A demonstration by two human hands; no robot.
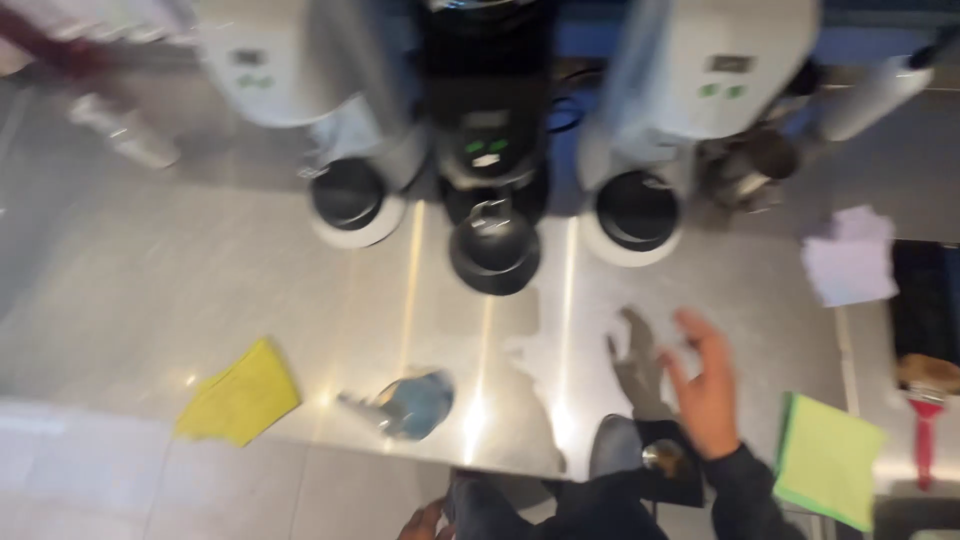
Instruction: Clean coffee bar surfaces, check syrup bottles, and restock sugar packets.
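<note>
I see my right hand (pixel 705 390) hovering above the brushed stainless-steel counter (pixel 200 290), fingers spread and palm empty, its shadow falling on the metal just to its left. The thing nearest to it is a small black square mat with a round shiny metal piece on it (pixel 665 458), at the counter's near edge, just below and left of the wrist. My left hand (pixel 425 522) barely shows at the bottom edge of the view; I cannot tell whether it is open or closed, or whether it holds anything.

The picture is blurred, so as I judge it the sound way to work here is to steady the head first and get a sharp look before closing the fingers on anything. The metal piece sits close to the counter's lip, so I would come down on it from above, not sweep at it from the side, or it could be knocked off.

A folded light-green cloth (pixel 825 460) lies just right of the forearm, near enough for the sleeve to drag. Further off are a crumpled yellow cloth (pixel 240 393), a blurred bluish clear object (pixel 405 405), and a black grinder (pixel 490 150) standing between two white ones at the back.
</note>
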